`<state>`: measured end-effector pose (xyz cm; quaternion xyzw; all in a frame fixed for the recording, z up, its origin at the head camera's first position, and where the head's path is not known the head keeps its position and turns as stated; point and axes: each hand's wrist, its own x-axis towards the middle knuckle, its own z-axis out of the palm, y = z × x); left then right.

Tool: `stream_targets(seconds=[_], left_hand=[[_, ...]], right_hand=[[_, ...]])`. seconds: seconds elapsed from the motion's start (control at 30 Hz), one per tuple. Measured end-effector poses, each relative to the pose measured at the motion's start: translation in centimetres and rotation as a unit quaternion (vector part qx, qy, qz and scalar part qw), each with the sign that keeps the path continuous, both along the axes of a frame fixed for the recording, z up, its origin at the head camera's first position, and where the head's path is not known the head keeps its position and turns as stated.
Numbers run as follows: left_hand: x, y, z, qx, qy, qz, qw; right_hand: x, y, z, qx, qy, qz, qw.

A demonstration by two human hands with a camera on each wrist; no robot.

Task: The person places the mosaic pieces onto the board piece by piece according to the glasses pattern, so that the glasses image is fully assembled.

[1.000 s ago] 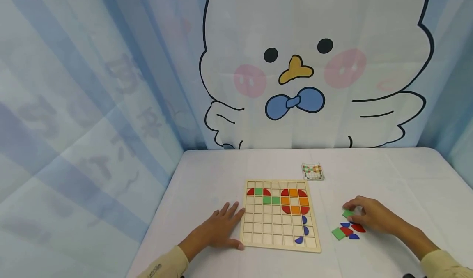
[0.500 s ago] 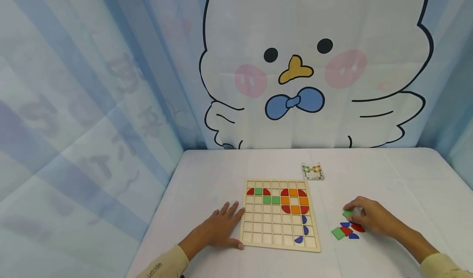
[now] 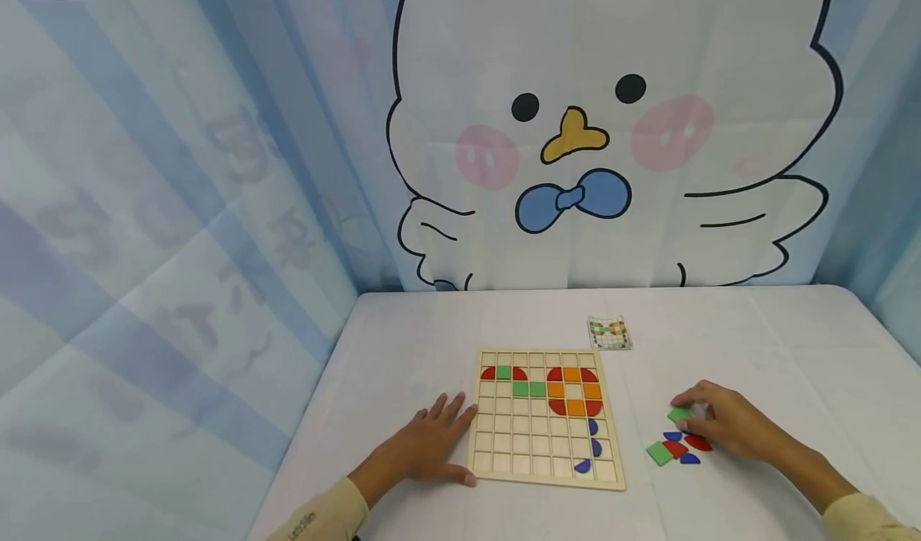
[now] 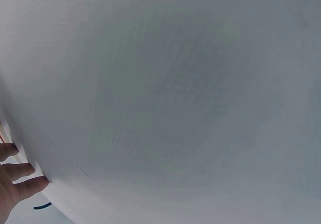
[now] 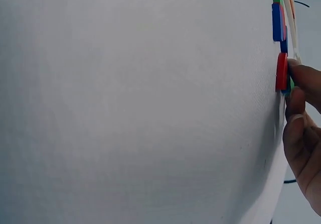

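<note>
A wooden grid board (image 3: 512, 424) lies on the white table, with red, green, orange and blue pieces set in some of its cells. My left hand (image 3: 424, 445) rests with spread fingers on the table, its fingertips and thumb at the board's left edge; part of that hand (image 4: 20, 179) shows in the left wrist view. On the right, my right hand (image 3: 730, 421) pinches a green square tile (image 3: 677, 415) between thumb and fingers. Just below it lie a green square (image 3: 659, 454), red pieces (image 3: 697, 443) and blue half-rounds (image 3: 689, 459). Fingers partly cover the pinched tile.
A small pattern card (image 3: 609, 333) lies behind the board's far right corner. The table (image 3: 432, 325) ends at a cloth backdrop (image 3: 504, 261) printed with a cartoon chick, and another curtain (image 3: 180, 285) hangs along the left.
</note>
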<state>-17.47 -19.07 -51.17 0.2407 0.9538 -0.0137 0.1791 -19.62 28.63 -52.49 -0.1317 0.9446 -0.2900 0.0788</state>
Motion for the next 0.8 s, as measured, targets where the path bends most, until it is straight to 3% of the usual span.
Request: stream_targets(seconds=[0.43,0.8], left_hand=[[-0.2,-0.1,-0.2,0.002,-0.002,0.004,1.0000],[-0.2,-0.1,-0.5,-0.001,-0.001,0.003,1.0000]], right_hand=[[-0.2,-0.8,0.9,-0.045,-0.016,0.019,0.9987],[-1.6,-5.0,2.0,-0.111,-0.046,0.058,0.9911]])
